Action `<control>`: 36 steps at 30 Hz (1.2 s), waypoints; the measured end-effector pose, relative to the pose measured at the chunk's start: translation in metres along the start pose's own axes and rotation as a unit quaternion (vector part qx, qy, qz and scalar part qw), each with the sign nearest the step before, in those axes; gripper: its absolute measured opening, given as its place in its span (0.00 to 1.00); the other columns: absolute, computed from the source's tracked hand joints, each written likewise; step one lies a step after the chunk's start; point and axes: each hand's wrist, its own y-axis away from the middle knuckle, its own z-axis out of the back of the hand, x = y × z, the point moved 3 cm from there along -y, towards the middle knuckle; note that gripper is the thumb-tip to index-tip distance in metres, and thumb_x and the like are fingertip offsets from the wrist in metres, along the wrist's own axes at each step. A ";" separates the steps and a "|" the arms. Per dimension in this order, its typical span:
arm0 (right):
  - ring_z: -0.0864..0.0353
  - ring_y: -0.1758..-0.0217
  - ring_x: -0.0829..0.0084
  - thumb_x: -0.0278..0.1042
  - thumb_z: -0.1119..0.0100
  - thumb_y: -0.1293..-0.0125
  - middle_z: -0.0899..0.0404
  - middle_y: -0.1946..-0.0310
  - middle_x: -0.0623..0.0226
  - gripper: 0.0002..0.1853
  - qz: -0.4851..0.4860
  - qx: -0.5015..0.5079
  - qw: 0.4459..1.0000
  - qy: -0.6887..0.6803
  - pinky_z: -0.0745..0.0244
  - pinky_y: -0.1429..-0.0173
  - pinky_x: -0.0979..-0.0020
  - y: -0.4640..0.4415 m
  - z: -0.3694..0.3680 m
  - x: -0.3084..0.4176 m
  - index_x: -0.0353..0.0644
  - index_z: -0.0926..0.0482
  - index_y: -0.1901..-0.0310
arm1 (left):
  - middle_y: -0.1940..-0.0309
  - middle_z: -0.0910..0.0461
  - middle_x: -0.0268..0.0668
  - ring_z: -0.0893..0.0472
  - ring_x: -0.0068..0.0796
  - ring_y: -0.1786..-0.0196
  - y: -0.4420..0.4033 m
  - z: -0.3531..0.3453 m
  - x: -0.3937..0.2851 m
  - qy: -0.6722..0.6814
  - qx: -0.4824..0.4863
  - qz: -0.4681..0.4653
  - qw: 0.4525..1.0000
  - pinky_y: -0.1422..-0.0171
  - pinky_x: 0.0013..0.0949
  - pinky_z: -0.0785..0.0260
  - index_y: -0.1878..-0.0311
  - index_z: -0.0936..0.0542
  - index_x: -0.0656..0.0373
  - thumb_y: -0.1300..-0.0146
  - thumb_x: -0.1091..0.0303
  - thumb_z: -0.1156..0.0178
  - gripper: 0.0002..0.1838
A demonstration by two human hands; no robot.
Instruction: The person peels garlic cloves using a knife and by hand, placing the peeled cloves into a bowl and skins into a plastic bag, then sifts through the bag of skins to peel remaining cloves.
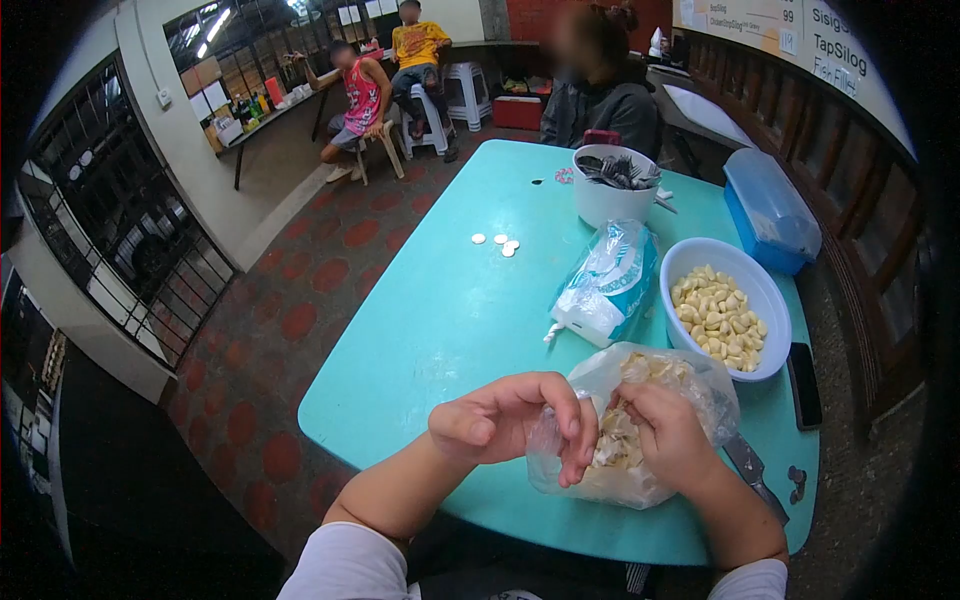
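Note:
A clear plastic bag [655, 480] lies on the table in front of me, with pale papery garlic skins [622, 440] inside. My left hand [515, 420] is at the bag's left edge, its fingers curved and its thumb apart, with nothing visible in its grasp. Over the bag's mouth, my right hand [665, 425] has its fingers pinched together among the skins; what they hold is hidden. Just beyond the bag stands a light blue bowl [778, 300] of peeled garlic cloves [720, 318]. A knife [750, 470] lies right of the bag, partly behind my right wrist.
On the turquoise table [420, 330] are a tissue pack [608, 285], a white tub [608, 205] of dark-handled utensils, a blue lidded box [770, 210], a phone [804, 385] and several coins [502, 240]. A person [600, 100] sits at the far end; two others sit farther back.

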 end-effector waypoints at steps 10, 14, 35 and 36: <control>0.26 0.60 0.49 0.21 0.48 0.41 0.25 0.65 0.50 0.06 0.056 -0.019 0.998 0.030 0.32 0.53 0.54 0.000 -0.002 0.002 0.35 0.26 0.61 | 0.54 0.27 0.52 0.23 0.41 0.55 -0.001 0.004 0.002 -0.005 -0.002 0.001 1.000 0.49 0.41 0.30 0.47 0.30 0.65 0.43 0.47 0.42 0.31; 0.27 0.60 0.49 0.22 0.47 0.42 0.26 0.67 0.51 0.06 0.068 -0.013 0.997 0.035 0.33 0.54 0.54 0.001 -0.005 0.001 0.36 0.26 0.62 | 0.54 0.27 0.52 0.23 0.41 0.55 -0.001 0.005 0.003 -0.002 0.002 -0.004 1.000 0.49 0.41 0.30 0.47 0.30 0.65 0.43 0.47 0.42 0.31; 0.29 0.79 0.55 0.28 0.37 0.50 0.31 0.83 0.59 0.10 0.168 -0.007 0.981 0.095 0.34 0.74 0.57 0.003 -0.006 0.004 0.42 0.30 0.79 | 0.55 0.26 0.52 0.24 0.41 0.55 -0.001 0.000 0.002 -0.013 0.002 0.021 1.000 0.49 0.41 0.31 0.48 0.29 0.65 0.45 0.47 0.40 0.31; 0.29 0.80 0.56 0.28 0.36 0.50 0.31 0.83 0.60 0.10 0.169 -0.008 0.981 0.096 0.34 0.74 0.58 0.004 -0.007 0.003 0.42 0.30 0.79 | 0.55 0.26 0.52 0.24 0.41 0.54 -0.001 0.000 0.002 -0.013 0.002 0.022 1.000 0.49 0.41 0.31 0.48 0.29 0.65 0.45 0.47 0.40 0.30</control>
